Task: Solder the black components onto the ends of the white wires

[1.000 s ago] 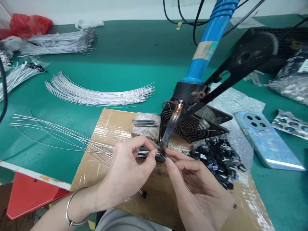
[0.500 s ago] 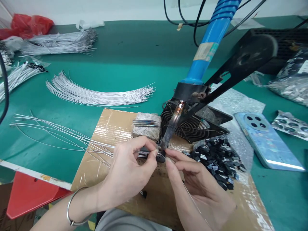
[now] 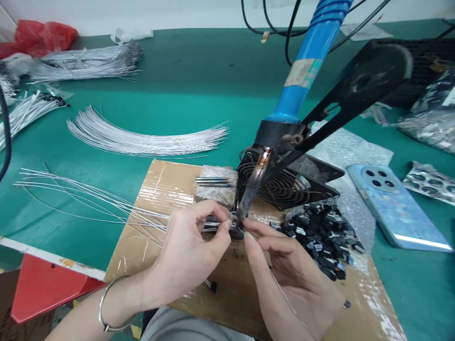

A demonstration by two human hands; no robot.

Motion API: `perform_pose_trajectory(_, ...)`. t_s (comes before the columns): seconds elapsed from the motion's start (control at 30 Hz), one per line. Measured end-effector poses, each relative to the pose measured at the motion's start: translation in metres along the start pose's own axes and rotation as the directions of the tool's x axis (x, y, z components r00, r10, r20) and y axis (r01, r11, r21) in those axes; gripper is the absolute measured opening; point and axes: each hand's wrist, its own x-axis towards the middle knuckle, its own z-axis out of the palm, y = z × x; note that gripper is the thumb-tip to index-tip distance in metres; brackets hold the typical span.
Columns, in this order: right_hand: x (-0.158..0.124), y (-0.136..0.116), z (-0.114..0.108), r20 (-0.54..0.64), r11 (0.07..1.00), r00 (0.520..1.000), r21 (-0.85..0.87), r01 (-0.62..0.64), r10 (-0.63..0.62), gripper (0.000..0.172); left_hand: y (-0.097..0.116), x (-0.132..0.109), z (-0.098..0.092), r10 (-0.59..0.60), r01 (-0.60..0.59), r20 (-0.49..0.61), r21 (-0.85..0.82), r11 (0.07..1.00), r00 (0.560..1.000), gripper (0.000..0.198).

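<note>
My left hand (image 3: 195, 246) is closed in a pinch, thumb and forefinger together right beside the tip of a soldering iron (image 3: 256, 177). Thin white wires (image 3: 117, 206) run from the left through its grip. My right hand (image 3: 293, 277), also pinched, meets it from the other side of the tip. A thin silvery wire (image 3: 284, 296) passes along its palm; the end between the fingertips is too small to make out. Under the iron's tip lies a small black piece (image 3: 236, 233), partly hidden by my fingers. The blue-handled iron points downward, clamped in a black stand arm (image 3: 355, 90).
A pile of black connectors (image 3: 320, 237) lies right of my hands on a cardboard sheet (image 3: 149, 189). Behind are a black fan (image 3: 284, 184) and a wrapped block (image 3: 215, 193). A fanned wire bundle (image 3: 149, 142) lies farther back; a blue phone (image 3: 401, 208) lies at right.
Both hands hold nearly the same pose at the iron's tip. The view has shifted very slightly, and a small dark piece now shows beside my right hand.
</note>
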Motion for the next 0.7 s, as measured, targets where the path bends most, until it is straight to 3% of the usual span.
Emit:
perform_pose_trajectory(0.5, -0.0009, -0.0017, -0.001, 0.002, 0.999, 1.0, -0.051, 0.016, -0.016, 0.011, 0.0014, -0.0026, 0.0005, 0.004, -0.004, 0.003, -0.008, 1.0, 1.0, 0.011)
perform_pose_trajectory(0.7, 0.004, 0.0035, -0.0083, 0.043, 0.993, 0.996, -0.096, 0.076, -0.072, 0.009, -0.0002, -0.0022, 0.0004, 0.03, -0.03, -0.003, 0.0, 1.0, 1.0, 0.012)
